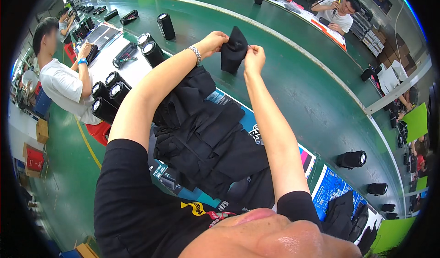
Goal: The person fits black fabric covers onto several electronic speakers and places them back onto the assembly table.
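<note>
A factory-like workshop: co-workers (67, 81) busy at their places, similar black cylinders (166, 26) dotting a long green bench (311, 102).

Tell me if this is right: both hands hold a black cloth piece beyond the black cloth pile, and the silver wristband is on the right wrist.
Wrong wrist: the head view shows the silver wristband on the left one. The left hand and right hand do hold the black cloth piece beyond the black cloth pile.
</note>
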Demonstrator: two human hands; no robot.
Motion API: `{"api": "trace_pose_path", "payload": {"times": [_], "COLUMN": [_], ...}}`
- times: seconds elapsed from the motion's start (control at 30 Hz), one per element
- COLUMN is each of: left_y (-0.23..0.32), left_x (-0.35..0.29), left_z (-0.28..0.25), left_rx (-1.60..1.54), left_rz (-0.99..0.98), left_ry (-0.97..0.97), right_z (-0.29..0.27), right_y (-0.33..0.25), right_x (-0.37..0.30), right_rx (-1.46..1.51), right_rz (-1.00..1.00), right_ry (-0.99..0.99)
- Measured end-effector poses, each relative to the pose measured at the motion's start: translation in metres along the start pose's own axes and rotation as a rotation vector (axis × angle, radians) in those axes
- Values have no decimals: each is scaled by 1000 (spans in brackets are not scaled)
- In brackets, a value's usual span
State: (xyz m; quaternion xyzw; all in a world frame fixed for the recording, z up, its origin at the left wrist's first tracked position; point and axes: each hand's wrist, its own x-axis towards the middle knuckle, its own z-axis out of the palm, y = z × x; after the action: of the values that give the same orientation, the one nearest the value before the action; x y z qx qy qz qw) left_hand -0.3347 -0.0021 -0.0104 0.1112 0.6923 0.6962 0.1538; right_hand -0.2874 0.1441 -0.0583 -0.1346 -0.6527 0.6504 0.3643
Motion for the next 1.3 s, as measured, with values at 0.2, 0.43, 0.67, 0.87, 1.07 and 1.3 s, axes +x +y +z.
{"api": "trace_pose_path", "payload": {"times": [0.2, 0.43, 0.67, 0.87, 1.07, 1.3], "left_y": [5, -24, -63, -50, -75, -120], "left_x": [-29, -52, -41, -27, -21, -11], "left_z": [69, 164, 174, 189, 222, 228], "left_rx": [-136, -566, -365, -235, -491, -97], "left_rz": [-81, -412, -593, -577, -282, -117], "left_ry": [-107, -218, -88, -248, -306, -176], "right_z": [-89, -194, -212, -228, -241, -258], "right_y": [-25, -17, -8, 1, -6, 17], "right_x": [-1, 10, 12, 10, 14, 19], "right_rx": [187, 208, -96, -156, -279, -491], "right_rz": [54, 155, 398, 428, 406, 294], "right_ry": [-91, -136, -137, -127, -115, -165]}}
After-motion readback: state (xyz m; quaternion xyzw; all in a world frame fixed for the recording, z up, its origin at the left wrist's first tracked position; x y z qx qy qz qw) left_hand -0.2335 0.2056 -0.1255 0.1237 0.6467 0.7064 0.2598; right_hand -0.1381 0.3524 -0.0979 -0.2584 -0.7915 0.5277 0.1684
